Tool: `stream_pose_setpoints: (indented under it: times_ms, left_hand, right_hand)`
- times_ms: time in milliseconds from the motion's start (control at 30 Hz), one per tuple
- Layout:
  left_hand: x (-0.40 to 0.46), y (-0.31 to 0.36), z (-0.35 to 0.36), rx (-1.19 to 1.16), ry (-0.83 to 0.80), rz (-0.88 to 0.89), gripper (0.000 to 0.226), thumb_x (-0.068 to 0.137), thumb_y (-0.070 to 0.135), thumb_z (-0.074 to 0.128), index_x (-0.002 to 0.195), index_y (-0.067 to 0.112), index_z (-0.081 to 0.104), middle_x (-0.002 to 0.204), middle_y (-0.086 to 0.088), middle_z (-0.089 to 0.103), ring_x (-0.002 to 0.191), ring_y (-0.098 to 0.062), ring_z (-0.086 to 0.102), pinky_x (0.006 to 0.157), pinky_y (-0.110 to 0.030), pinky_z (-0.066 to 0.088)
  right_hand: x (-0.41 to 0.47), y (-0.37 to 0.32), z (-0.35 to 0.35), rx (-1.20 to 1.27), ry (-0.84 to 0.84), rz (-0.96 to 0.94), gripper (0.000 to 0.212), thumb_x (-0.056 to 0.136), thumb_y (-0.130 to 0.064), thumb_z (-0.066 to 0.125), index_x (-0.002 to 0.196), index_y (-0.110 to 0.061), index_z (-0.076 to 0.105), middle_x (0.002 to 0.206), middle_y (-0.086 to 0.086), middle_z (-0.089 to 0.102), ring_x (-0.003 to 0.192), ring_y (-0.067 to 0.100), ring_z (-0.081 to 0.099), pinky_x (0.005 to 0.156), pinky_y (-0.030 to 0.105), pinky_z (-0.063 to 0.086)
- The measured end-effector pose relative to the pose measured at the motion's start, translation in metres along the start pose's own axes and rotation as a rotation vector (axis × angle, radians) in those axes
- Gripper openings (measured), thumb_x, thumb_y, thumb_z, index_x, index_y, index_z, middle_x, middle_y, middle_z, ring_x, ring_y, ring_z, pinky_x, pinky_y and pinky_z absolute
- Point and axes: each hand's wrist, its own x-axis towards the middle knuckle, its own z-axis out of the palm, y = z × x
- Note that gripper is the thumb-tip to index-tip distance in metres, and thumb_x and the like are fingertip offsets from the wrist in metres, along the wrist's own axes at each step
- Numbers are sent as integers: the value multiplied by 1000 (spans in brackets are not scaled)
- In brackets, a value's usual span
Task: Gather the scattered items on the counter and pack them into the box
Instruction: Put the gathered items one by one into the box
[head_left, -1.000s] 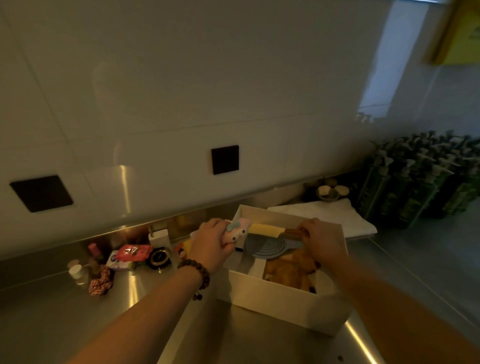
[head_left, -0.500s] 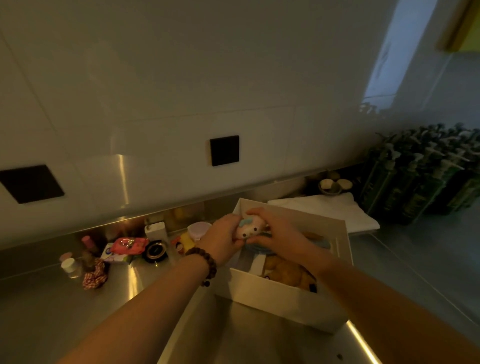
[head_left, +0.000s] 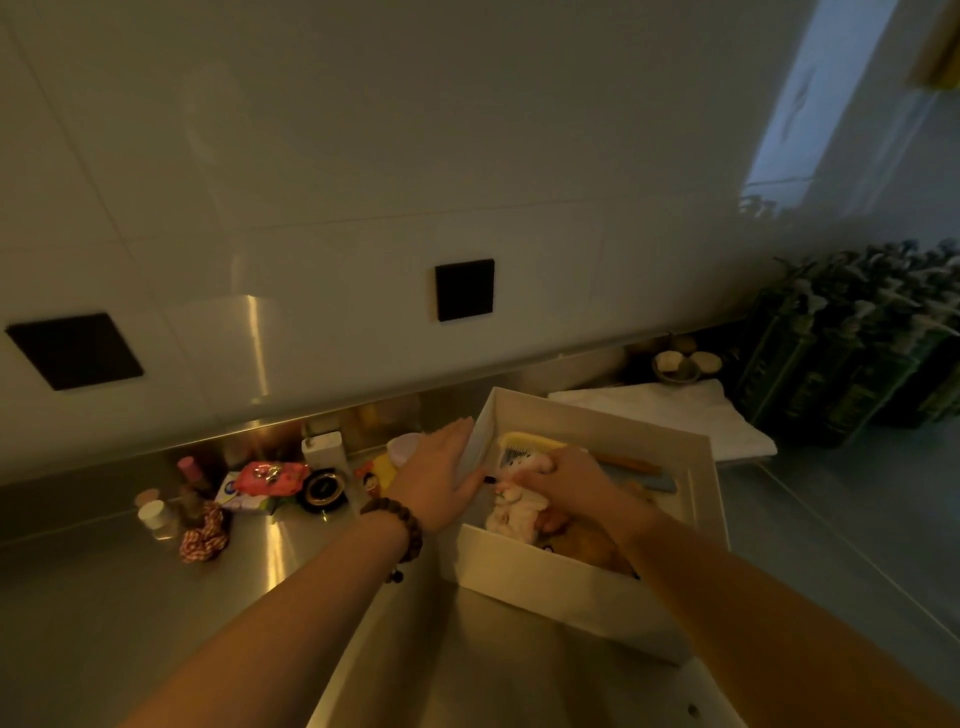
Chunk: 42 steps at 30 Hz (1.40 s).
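The pink plush toy (head_left: 514, 501) had passed from the left hand (head_left: 441, 478) to the right hand (head_left: 563, 475), which pressed it down inside the white box (head_left: 587, 587), fingers curled over it. The left hand, now empty and flat, steadied the box's left wall. That made 1 more item packed; several small things, a pink pouch (head_left: 270, 478) among them, stayed scattered on the worktop (head_left: 104, 597)

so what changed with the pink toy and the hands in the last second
The pink toy passed from the left hand to the right hand, which now presses it down into the box. The left hand let go and rests open against the box's left wall. Counter clutter unchanged.
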Motion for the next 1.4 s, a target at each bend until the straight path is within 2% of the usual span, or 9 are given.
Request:
stream_pose_setpoints:
  times_ms: [67, 200, 333, 467, 733, 867, 1100, 1333, 1400]
  left_hand:
    - [-2, -4, 7, -9, -131, -52, 64, 98, 35, 40, 149, 16, 8, 157, -2, 10, 143, -15, 10, 109, -21, 4]
    - [-5, -9, 17, -64, -160, -94, 58, 100, 31, 31, 149, 22, 2, 158, 0, 6, 144, -16, 5, 106, -22, 2]
    - [-5, -13, 20, -74, -135, -79, 57, 100, 29, 31, 149, 26, 3, 157, 3, 7, 143, -13, 5, 106, -22, 2]
    - [-5, -17, 25, -115, -111, -74, 57, 99, 26, 32, 149, 30, 5, 157, 6, 10, 140, -6, 4, 106, -20, 1]
    - [-5, -17, 27, -157, -89, -95, 60, 97, 22, 34, 149, 31, 6, 157, 2, 13, 143, -13, 7, 106, -21, 4]
    - [-5, -16, 27, -145, -67, -98, 58, 97, 24, 33, 149, 31, 7, 157, 1, 14, 143, -14, 8, 105, -20, 4]
    - [-5, -17, 29, -166, -70, -116, 58, 98, 23, 33, 148, 34, 6, 157, 1, 14, 143, -13, 9, 104, -19, 4]
    - [-6, -16, 28, -149, -34, -108, 55, 98, 22, 31, 149, 28, 11, 156, -3, 18, 144, -19, 10, 112, -27, 8]
    - [-4, -14, 26, -122, -24, -106, 52, 100, 29, 29, 149, 24, 14, 156, -3, 20, 144, -21, 11, 115, -32, 11]
  right_hand:
    - [6, 6, 10, 12, 19, 76, 20, 81, -37, 69, 78, -17, 66, 62, 5, 67, 48, 17, 65, 44, 25, 51]
    - [20, 14, 20, -85, -5, 188, 37, 89, -38, 61, 94, -1, 66, 71, 12, 69, 60, 21, 70, 58, 32, 59]
    - [16, 14, 11, -224, -27, -51, 24, 88, -30, 63, 103, -11, 62, 76, 0, 64, 58, 1, 61, 50, 15, 49]
    - [16, 15, 2, -306, -119, -190, 59, 79, -16, 73, 132, -20, 48, 108, 0, 63, 91, 9, 61, 71, 18, 49]
    - [20, 9, 29, -549, -207, -285, 28, 87, -5, 57, 114, -11, 62, 98, 13, 68, 83, 21, 64, 71, 17, 47]
    - [24, 11, 31, -980, -152, -473, 28, 91, -21, 52, 119, -22, 58, 111, 8, 52, 101, 24, 52, 86, 35, 47]
    - [19, 5, 24, -1056, -482, -223, 51, 97, -15, 45, 145, -22, 30, 141, 13, 45, 124, 30, 46, 99, 35, 37]
    - [6, -11, 32, -709, -188, -331, 31, 96, -9, 42, 124, -13, 55, 118, 12, 62, 109, 28, 59, 94, 37, 47]
    - [5, -21, 36, -613, -18, -408, 35, 95, -6, 42, 126, -11, 55, 122, 11, 61, 112, 22, 57, 97, 27, 41]
